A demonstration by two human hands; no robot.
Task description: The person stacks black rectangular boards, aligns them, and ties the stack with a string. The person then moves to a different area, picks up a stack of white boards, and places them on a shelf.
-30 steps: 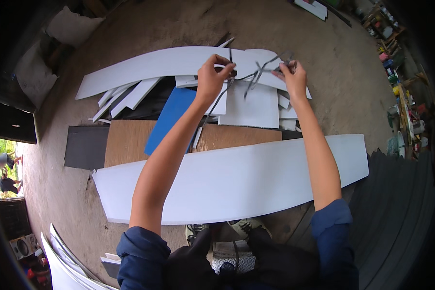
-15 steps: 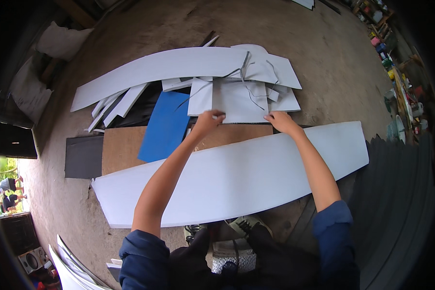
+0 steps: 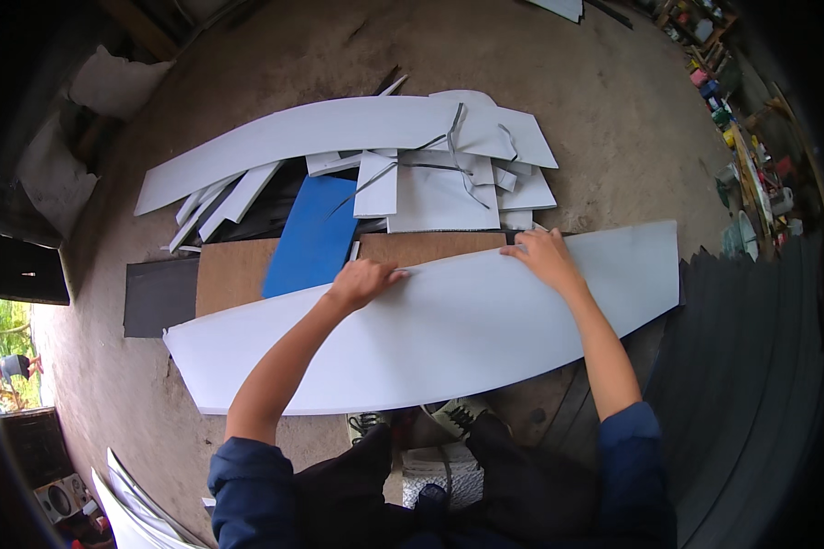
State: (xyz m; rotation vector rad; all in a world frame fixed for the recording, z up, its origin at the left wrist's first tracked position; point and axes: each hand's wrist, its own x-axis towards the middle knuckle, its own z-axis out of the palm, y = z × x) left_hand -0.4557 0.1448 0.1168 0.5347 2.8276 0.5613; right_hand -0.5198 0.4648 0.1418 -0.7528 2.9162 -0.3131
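Observation:
A long white panel (image 3: pixel 449 334) with a curved near edge lies crosswise in front of my feet. My left hand (image 3: pixel 366 282) is at its far edge, left of the middle, with the fingers curled together against it. Farther right along the same edge, my right hand (image 3: pixel 542 258) has its fingers bent over the panel. Just beyond my hands is a square white sheet (image 3: pixel 439 206) in a pile of offcuts, touched by neither hand. Thin dark strips (image 3: pixel 453 146) lie loosely over that pile.
A blue sheet (image 3: pixel 309 233) overlaps a brown board (image 3: pixel 233 274) beside a dark grey piece (image 3: pixel 160 297). Another long white panel (image 3: pixel 320 133) tops the far pile. Dark corrugated sheets (image 3: pixel 742 366) lie at right, below cluttered shelves (image 3: pixel 751 174). White sheets (image 3: pixel 133 512) stand at lower left.
Both hands have let go of the square white sheet's near edge and come back toward me onto the long white panel's far edge. The view has shifted slightly.

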